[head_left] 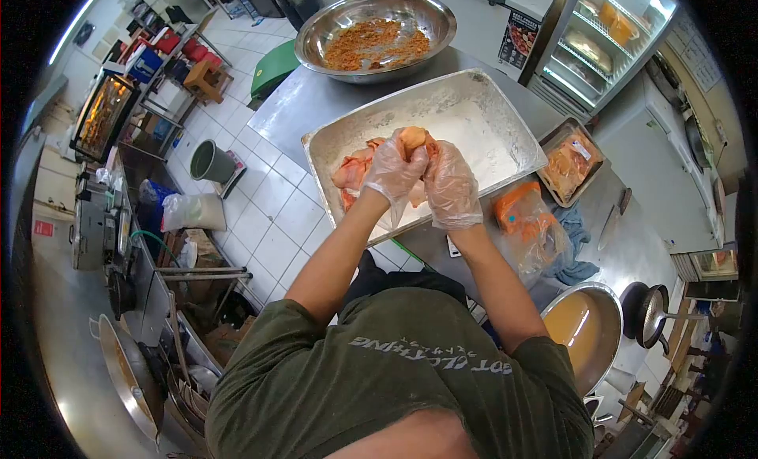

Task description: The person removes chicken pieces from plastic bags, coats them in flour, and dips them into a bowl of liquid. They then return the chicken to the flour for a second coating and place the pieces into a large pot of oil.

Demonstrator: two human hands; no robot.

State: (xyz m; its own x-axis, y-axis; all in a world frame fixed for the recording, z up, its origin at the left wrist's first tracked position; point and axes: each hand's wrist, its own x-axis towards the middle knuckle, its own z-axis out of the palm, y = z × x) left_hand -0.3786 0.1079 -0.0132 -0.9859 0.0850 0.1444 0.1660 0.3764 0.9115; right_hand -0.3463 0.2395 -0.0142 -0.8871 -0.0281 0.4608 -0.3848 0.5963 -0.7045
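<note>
Both hands wear clear plastic gloves and meet over a metal tray (489, 135) coated with white flour. My left hand (395, 172) and my right hand (452, 182) are closed around one piece of raw chicken (413, 136), its yellowish top showing between the fingers. More raw chicken pieces (352, 171) lie in the left part of the tray, beside my left hand. The palms and the underside of the held piece are hidden.
Behind the tray stands a steel bowl (437, 28) with orange-brown crumbs. A smaller tray of meat (570, 165), a plastic bag (525, 222), a blue cloth (575, 250), a knife (607, 227) and a pot of yellowish liquid (574, 325) are at the right.
</note>
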